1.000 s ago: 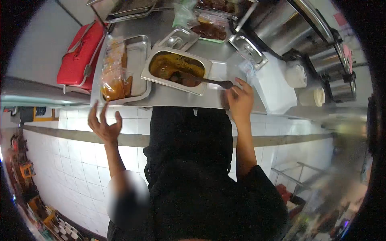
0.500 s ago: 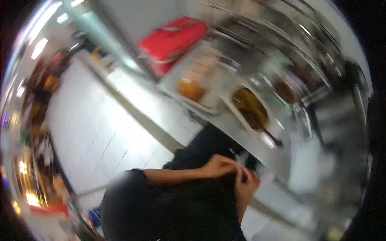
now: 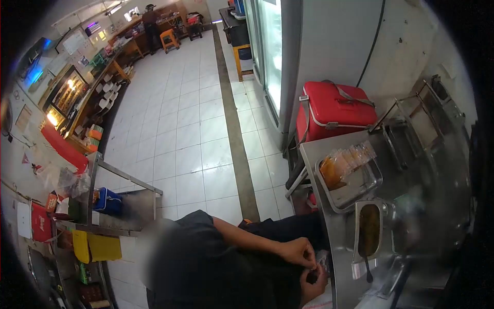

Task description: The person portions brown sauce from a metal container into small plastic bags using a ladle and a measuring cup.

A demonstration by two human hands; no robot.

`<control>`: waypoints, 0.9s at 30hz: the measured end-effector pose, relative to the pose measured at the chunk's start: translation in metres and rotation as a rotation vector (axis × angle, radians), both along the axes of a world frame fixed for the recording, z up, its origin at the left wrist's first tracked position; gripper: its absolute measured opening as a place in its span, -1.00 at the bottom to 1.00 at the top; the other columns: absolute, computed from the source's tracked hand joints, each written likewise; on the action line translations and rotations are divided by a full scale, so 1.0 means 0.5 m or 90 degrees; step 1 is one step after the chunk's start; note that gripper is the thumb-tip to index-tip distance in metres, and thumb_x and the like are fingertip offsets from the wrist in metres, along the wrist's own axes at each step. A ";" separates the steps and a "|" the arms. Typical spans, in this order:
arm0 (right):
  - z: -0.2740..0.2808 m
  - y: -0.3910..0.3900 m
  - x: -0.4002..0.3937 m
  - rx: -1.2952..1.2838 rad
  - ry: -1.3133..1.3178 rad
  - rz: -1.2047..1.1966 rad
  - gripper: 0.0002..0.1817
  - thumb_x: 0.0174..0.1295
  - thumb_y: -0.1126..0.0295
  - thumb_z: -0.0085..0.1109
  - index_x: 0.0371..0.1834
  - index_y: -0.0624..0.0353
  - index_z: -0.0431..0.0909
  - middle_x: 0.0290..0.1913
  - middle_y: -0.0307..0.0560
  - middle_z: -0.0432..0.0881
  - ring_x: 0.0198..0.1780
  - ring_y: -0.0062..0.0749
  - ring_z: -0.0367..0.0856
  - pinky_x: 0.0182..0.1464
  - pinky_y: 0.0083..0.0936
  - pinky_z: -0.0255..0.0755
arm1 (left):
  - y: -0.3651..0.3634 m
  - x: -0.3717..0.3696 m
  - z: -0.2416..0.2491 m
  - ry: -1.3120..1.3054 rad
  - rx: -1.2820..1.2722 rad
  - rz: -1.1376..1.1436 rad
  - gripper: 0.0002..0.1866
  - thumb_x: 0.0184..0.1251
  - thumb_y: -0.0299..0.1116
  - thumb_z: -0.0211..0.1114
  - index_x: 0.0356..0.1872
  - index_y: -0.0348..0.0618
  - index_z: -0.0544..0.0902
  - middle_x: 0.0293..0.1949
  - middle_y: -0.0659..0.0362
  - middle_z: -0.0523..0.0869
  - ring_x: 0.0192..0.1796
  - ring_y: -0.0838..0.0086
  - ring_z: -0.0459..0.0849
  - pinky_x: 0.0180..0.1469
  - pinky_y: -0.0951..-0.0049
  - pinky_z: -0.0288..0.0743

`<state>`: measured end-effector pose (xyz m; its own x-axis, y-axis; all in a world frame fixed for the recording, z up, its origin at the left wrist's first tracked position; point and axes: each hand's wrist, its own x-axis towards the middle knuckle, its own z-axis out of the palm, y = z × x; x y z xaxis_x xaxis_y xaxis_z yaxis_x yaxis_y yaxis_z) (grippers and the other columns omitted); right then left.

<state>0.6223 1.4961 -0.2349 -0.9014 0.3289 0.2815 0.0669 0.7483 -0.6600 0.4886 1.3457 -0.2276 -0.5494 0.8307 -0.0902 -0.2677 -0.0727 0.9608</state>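
Observation:
My left hand [image 3: 299, 253] and my right hand [image 3: 314, 285] meet fingertip to fingertip beside the edge of the steel counter [image 3: 342, 257]. The fingers of both are pinched around something too small to make out. Clear plastic [image 3: 322, 257] shows just behind them. On the counter, a metal tray [image 3: 355, 193] holds filled plastic packets [image 3: 345, 162], some orange. Nearer, a rectangular container [image 3: 369, 226] holds a dark yellowish liquid with a spoon handle [image 3: 368, 270] sticking out.
A red cooler box [image 3: 337, 110] stands behind the counter, next to a glass-door fridge [image 3: 270, 56]. At the left is a metal table [image 3: 126, 172] with a blue bag [image 3: 108, 201]. A person [image 3: 151, 28] stands far back near an orange stool [image 3: 169, 39].
The view has swung left and sharpened, so the counter now sits further right and more of the room shows. Both hands remain together at the fingertips.

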 end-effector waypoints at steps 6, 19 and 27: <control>0.017 -0.011 0.011 -0.207 -0.113 0.015 -0.65 0.30 0.40 0.26 0.11 0.32 0.60 -0.16 0.00 0.75 -0.21 -0.43 0.76 -0.13 -0.50 0.59 | -0.014 -0.040 -0.009 0.261 -0.047 -0.135 -0.89 0.25 -0.38 0.44 -0.27 -0.15 0.80 -0.30 0.15 0.81 -0.23 0.52 0.75 -0.13 0.44 0.62; -0.094 -0.062 0.040 0.047 -0.233 -0.050 -0.72 0.16 0.14 0.22 -0.14 0.00 0.64 -0.46 -0.09 0.66 -0.40 -0.08 0.68 -0.32 -0.19 0.55 | 0.017 -0.019 -0.054 0.487 -0.166 -0.279 -0.84 0.28 -0.28 0.34 -0.36 -0.15 0.70 -0.31 0.00 0.76 -0.31 0.14 0.76 -0.27 0.29 0.61; 0.000 -0.072 0.016 0.056 -0.350 -0.188 -0.70 0.01 0.14 0.33 -0.26 0.05 0.61 -0.33 -0.03 0.68 -0.28 -0.13 0.69 -0.18 -0.26 0.58 | -0.021 0.018 -0.250 0.543 -0.386 -0.196 -0.64 0.39 -0.15 0.06 -0.42 -0.21 0.64 -0.52 -0.18 0.66 -0.37 -0.13 0.69 -0.33 -0.03 0.57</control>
<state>0.6304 1.4603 -0.2351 -0.7971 0.5823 -0.1600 0.5906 0.6966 -0.4073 0.4974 1.3354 -0.3527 -0.4012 0.8892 -0.2200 0.5778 0.4321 0.6925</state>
